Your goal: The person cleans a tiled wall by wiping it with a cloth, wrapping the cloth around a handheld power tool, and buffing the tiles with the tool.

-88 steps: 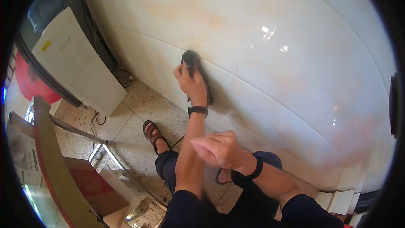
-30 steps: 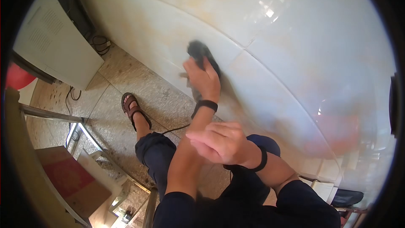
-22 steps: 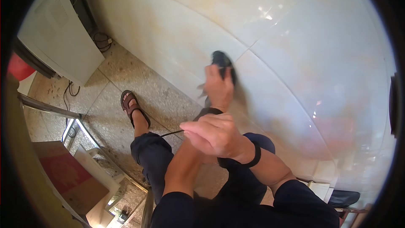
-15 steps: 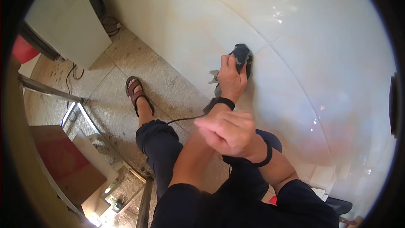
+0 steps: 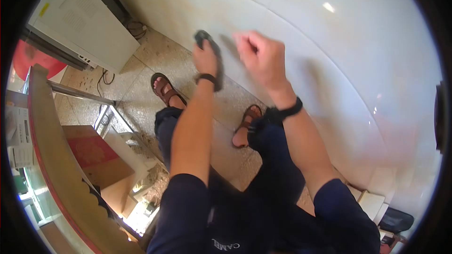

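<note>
My left hand [image 5: 205, 61] is closed around a dark, scuffed hand-held power tool [image 5: 202, 35], which is blurred by motion. It is held above the floor near the base of the glossy white wall panel [image 5: 282, 0]. To the right, my right hand [image 5: 263, 59] is curled into a loose fist in front of the panel. The inside of the fist is hidden, so I cannot see whether it holds anything small. Both wrists wear dark bands. The tool's working end cannot be made out.
A white cabinet [image 5: 84, 21] stands at upper left, with cables [image 5: 137, 29] behind it. At left are a metal frame [image 5: 82, 93], a cardboard box [image 5: 101, 157] and a curved counter edge [image 5: 61, 169]. My sandalled feet are on the tiled floor [image 5: 134, 73]. A black object [image 5: 396, 219] lies lower right.
My left hand has moved the power tool left, away from the panel where it was pressed. My right fist has risen from over the left forearm towards the panel. The view has shifted.
</note>
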`<state>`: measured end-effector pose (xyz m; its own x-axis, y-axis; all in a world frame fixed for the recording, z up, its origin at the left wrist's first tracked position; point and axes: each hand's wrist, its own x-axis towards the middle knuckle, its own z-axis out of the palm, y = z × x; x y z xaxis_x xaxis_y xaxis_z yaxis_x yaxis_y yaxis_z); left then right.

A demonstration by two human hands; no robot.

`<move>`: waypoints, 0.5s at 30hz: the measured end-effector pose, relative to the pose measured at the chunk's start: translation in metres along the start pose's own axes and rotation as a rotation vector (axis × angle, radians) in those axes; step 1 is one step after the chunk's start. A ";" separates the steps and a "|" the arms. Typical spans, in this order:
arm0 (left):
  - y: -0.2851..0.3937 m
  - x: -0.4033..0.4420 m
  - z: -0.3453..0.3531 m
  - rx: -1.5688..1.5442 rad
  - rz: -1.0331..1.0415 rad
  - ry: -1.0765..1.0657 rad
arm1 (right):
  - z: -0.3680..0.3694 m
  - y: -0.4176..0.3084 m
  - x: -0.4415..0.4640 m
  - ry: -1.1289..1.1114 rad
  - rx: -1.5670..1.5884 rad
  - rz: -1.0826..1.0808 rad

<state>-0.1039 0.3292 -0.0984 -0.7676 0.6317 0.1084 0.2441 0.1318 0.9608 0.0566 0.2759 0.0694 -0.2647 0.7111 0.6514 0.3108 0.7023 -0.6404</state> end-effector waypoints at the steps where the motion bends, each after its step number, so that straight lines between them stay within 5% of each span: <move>1: -0.011 0.015 -0.005 -0.121 0.019 0.022 | -0.006 0.004 0.003 0.032 0.000 0.039; 3: 0.000 0.028 -0.023 -0.221 -0.034 0.122 | -0.011 0.008 0.008 0.104 0.034 0.074; 5: -0.001 0.029 -0.028 -0.528 -0.299 0.031 | -0.009 0.004 0.015 0.175 0.075 0.083; 11: -0.064 -0.018 0.029 -0.435 -0.198 0.137 | -0.011 -0.015 0.004 0.137 0.125 0.066; 13: -0.057 -0.047 0.051 -0.612 -0.356 0.031 | -0.020 -0.022 -0.005 0.097 0.107 0.064; 15: -0.065 -0.072 0.085 -0.390 -0.385 -0.003 | -0.030 -0.022 -0.013 0.047 0.011 0.084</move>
<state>-0.0143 0.3399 -0.1904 -0.7564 0.5960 -0.2696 -0.2918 0.0614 0.9545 0.0801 0.2502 0.0874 -0.1950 0.7652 0.6135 0.3200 0.6409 -0.6977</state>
